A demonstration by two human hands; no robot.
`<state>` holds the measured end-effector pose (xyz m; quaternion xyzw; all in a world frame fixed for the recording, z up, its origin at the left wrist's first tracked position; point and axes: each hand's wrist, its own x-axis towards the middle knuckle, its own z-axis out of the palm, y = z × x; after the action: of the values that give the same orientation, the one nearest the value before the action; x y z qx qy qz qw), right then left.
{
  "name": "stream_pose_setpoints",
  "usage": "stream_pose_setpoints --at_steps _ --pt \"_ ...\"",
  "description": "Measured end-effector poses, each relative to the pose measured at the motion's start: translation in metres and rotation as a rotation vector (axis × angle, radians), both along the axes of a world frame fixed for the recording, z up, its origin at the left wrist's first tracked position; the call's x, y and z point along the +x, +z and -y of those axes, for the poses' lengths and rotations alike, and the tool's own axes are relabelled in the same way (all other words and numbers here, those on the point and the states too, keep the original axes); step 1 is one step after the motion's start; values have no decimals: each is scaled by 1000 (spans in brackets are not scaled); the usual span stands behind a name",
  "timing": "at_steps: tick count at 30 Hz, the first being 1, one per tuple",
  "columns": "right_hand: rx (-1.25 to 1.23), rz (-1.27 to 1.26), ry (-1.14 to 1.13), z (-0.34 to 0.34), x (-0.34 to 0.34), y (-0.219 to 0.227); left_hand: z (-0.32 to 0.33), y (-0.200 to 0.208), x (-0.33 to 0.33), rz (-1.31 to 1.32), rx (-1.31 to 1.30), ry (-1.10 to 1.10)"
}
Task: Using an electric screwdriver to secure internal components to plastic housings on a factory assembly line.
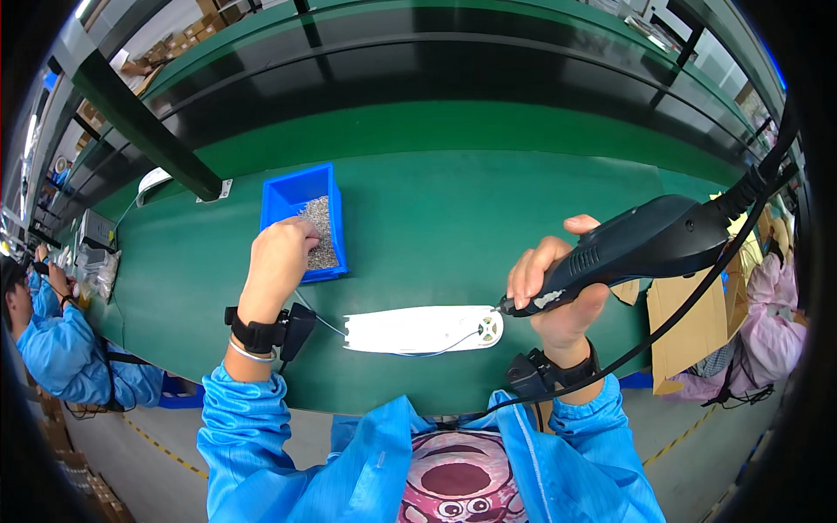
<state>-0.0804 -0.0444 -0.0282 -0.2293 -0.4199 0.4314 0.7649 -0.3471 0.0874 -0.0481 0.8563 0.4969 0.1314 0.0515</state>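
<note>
Left hand (283,248): fingertips bunched at small metal parts (323,235) in blue bin (292,190), cannot tell if gripping any | Right hand (562,322): curled around black screwdriver (645,244) | White panel (410,329): flat on desk (418,227), screwdriver tip at right end

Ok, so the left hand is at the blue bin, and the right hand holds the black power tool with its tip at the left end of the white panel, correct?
One slip: in the head view, the black power tool has its tip at the right end of the white panel. The left hand is at the blue bin, and the right hand holds the tool.
</note>
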Motion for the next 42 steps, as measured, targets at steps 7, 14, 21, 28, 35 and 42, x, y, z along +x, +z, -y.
stream_pose_setpoints --at_steps 7,14,21,28,35,42 --pt "-9 -11 7 -10 -10 -11 1 0 1 97 136 0" --pt "-37 13 1 -13 -11 -13 -2 -5 -2 56 189 -4" --pt "-8 29 -25 -7 -5 -16 -2 -17 0 -33 227 -38" --pt "-17 95 -51 -5 -8 -13 -5 23 -29 380 232 -143" --pt "9 114 -95 -7 -6 -13 -82 39 -180 605 389 353" --pt "-1 169 -238 -4 -3 -14 -185 -47 -305 408 142 1073"
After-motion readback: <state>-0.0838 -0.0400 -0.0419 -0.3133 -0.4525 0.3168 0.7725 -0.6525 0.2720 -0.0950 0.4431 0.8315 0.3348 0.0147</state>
